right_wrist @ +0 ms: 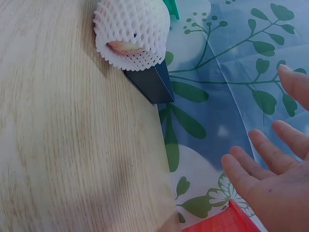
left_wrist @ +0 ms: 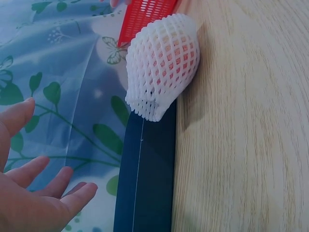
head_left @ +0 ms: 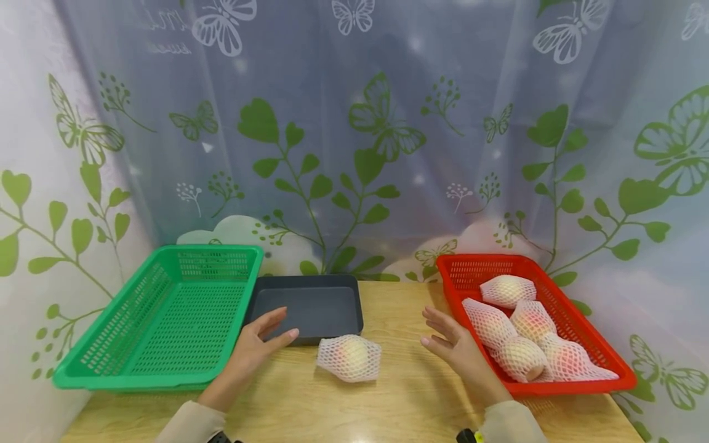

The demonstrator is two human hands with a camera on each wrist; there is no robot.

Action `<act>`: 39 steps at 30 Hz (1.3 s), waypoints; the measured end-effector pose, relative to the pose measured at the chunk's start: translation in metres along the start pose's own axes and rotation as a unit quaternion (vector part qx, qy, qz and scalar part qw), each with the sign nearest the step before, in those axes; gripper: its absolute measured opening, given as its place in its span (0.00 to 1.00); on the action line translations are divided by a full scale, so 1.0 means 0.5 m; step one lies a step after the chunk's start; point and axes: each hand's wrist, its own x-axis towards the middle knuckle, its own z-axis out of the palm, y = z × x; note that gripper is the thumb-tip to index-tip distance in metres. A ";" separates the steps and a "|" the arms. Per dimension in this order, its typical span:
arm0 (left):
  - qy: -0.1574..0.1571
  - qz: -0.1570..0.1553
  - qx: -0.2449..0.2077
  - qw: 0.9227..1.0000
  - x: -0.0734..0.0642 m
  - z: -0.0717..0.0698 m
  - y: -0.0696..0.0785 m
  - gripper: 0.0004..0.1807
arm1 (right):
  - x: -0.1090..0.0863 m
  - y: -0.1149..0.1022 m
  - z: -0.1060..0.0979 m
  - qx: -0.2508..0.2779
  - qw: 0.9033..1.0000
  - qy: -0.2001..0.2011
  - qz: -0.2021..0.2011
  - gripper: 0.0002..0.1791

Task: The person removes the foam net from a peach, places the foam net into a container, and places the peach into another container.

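Observation:
A peach-like fruit in a white foam net (head_left: 350,358) lies on the wooden table, close to the front edge of a dark grey tray (head_left: 310,307). My left hand (head_left: 252,347) hovers left of the fruit, near the tray's front left corner, fingers spread and holding nothing. To the right, my right hand (head_left: 456,351) is raised beside the red basket (head_left: 587,344), its fingers loosely extended with nothing in them. Both wrist views show the netted fruit (left_wrist: 164,63) apart from the hands. Several more netted fruits (head_left: 520,357) lie inside the red basket.
A green plastic basket (head_left: 244,295) with perforated walls stands at the left, its rim against the tray's left side. Behind the table (head_left: 399,394) hangs a curtain (head_left: 310,154) printed with leaves and butterflies.

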 end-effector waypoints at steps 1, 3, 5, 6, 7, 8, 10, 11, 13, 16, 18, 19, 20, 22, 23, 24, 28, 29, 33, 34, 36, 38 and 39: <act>0.000 -0.002 0.001 1.000 0.000 0.000 -0.001 0.38 | -0.001 0.001 0.000 0.000 1.000 -0.001 0.002 0.34; 0.001 -0.004 0.002 1.000 0.000 0.001 -0.001 0.38 | -0.002 0.004 0.001 0.000 1.000 -0.003 0.003 0.34; -0.002 -0.006 0.004 1.000 0.000 0.001 -0.001 0.39 | -0.003 0.005 0.001 0.001 1.000 -0.004 0.005 0.34; -0.003 -0.008 0.004 1.000 0.000 0.002 -0.001 0.39 | -0.003 0.006 0.002 0.002 1.000 -0.005 0.005 0.34; -0.004 -0.011 0.003 1.000 0.000 0.002 -0.001 0.39 | -0.003 0.007 0.003 0.000 1.000 -0.005 0.003 0.34; -0.004 -0.013 0.004 1.000 0.000 0.003 -0.001 0.39 | -0.002 0.008 0.004 0.000 1.000 -0.006 0.000 0.34; -0.004 -0.017 0.005 1.000 -0.001 0.004 -0.002 0.39 | -0.001 0.010 0.007 0.001 1.000 -0.007 -0.004 0.34; -0.004 -0.018 0.005 1.000 -0.001 0.006 -0.003 0.39 | 0.000 0.011 0.009 0.004 1.000 -0.008 -0.006 0.34; -0.002 -0.017 0.008 1.000 0.000 0.011 -0.007 0.38 | 0.003 0.013 0.015 0.007 1.000 -0.009 -0.010 0.33; 0.001 -0.009 0.011 1.000 0.003 0.021 -0.018 0.37 | 0.010 0.017 0.025 0.020 1.000 -0.014 -0.003 0.33; 0.000 -0.008 0.006 1.000 0.005 0.031 -0.025 0.36 | 0.015 0.019 0.034 0.025 1.000 -0.019 0.002 0.33; -0.001 -0.009 0.002 1.000 0.005 0.036 -0.029 0.36 | 0.018 0.020 0.039 0.028 0.999 -0.022 0.006 0.33; -0.001 -0.009 -0.003 1.000 0.004 0.042 -0.032 0.36 | 0.020 0.021 0.044 0.033 0.999 -0.026 0.011 0.33; -0.003 -0.011 -0.011 1.000 0.002 0.054 -0.038 0.35 | 0.026 0.022 0.055 0.038 0.999 -0.031 0.020 0.33; -0.003 -0.010 -0.016 1.000 0.001 0.060 -0.041 0.35 | 0.028 0.023 0.061 0.040 0.998 -0.032 0.023 0.33; -0.004 -0.008 -0.018 1.000 0.000 0.067 -0.044 0.34 | 0.030 0.024 0.067 0.043 0.998 -0.034 0.028 0.33; -0.012 0.003 -0.035 0.999 0.002 0.092 -0.061 0.31 | 0.038 0.029 0.094 0.038 0.998 -0.043 0.031 0.33; -0.015 0.005 -0.036 0.999 0.003 0.097 -0.064 0.31 | 0.040 0.030 0.101 0.037 0.998 -0.048 0.030 0.33; -0.011 0.012 -0.038 0.999 0.009 0.122 -0.077 0.29 | 0.045 0.039 0.130 0.032 0.997 -0.069 0.030 0.33; -0.010 0.013 -0.038 0.999 0.010 0.127 -0.080 0.29 | 0.045 0.040 0.136 0.032 0.996 -0.073 0.032 0.33; -0.008 0.014 -0.045 0.999 0.010 0.137 -0.084 0.30 | 0.047 0.045 0.150 0.035 0.995 -0.082 0.033 0.32; -0.014 0.013 -0.051 0.999 0.011 0.144 -0.089 0.31 | 0.048 0.049 0.162 0.041 0.994 -0.093 0.035 0.32; -0.019 0.010 -0.055 0.998 0.010 0.147 -0.091 0.32 | 0.047 0.050 0.168 0.049 0.993 -0.099 0.036 0.33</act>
